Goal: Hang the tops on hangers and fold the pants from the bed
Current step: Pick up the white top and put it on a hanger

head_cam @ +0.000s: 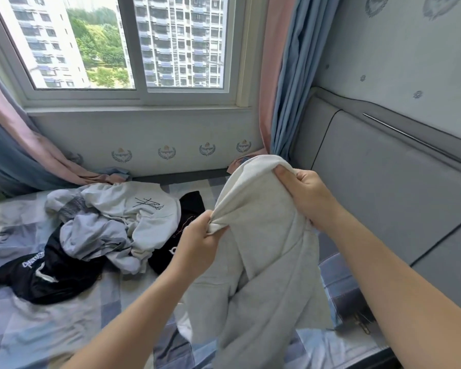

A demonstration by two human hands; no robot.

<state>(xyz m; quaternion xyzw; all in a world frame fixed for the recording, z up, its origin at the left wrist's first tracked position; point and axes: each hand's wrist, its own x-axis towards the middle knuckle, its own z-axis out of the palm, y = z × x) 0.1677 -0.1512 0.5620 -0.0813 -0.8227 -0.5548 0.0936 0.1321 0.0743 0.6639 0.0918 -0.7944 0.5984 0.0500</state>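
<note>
Head view: pale grey garment (264,262) held up over the bed (64,328), hanging long-ways downward.
Left hand (197,235): fingers bunched tight on its near edge.
Right hand (301,193): pinching the top fold, sits higher.

This is a bedroom in a home. There is a bed (51,328) with a soft blue, grey and white checked sheet, and a padded grey headboard (383,195) runs along one side of it. A heap of white, grey and black clothes (104,222) lies on the bed. Long pink and blue cloth curtains (285,75) hang at both sides of a big white-framed window (140,62). Through the glass you see tall blocks of flats (181,41) and green trees (99,41). The pale wallpaper (144,129) has little leafy badges (167,151) on it.
</note>
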